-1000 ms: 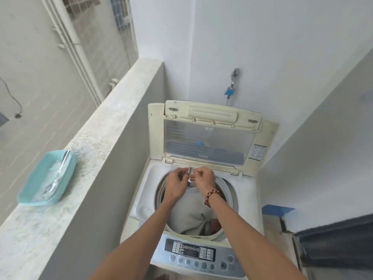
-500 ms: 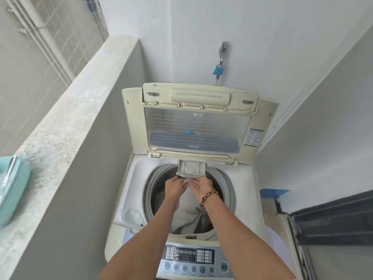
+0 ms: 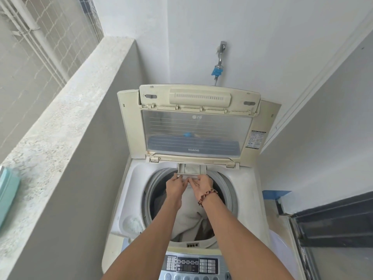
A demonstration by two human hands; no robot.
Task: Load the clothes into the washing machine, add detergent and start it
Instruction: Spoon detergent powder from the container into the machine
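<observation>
Buttons on the control panel (image 3: 192, 266) sit nearest, at the washing machine's (image 3: 250, 199) front edge, and the panel's lowest row is cut off by the bottom of the frame; its labels are too small to read. Both forearms cross above it and cover the panel's left and right ends. Beyond the panel the round drum opening (image 3: 148, 201) holds the clothes (image 3: 189, 215), a pale grey heap with a darker piece low on the right; the arms hide much of the heap, so how many garments lie there cannot be told. At the tub's front left corner a shallow recess (image 3: 132, 224) holds something whitish and grainy, hard to make out.

Over the far side of the drum, the left hand (image 3: 176, 187) and the right hand (image 3: 201, 185), which wears a beaded bracelet (image 3: 207, 197), meet at the front lip of the small detergent drawer (image 3: 191, 169), which juts out from the rear edge under the hinge. Fingertips touch that lip, fingers loosely extended, neither hand clenched; whether they actually grip it cannot be told. The drawer's inside looks pale and stained.

Behind it the raised lid (image 3: 198, 126) stands nearly upright, its window showing blurred dark and blue shapes. On the wall above hangs a tap (image 3: 220, 57) with a blue fitting. On the ledge (image 3: 60, 122) to the left, a teal tray (image 3: 8, 196) is cut off by the frame's edge.
</observation>
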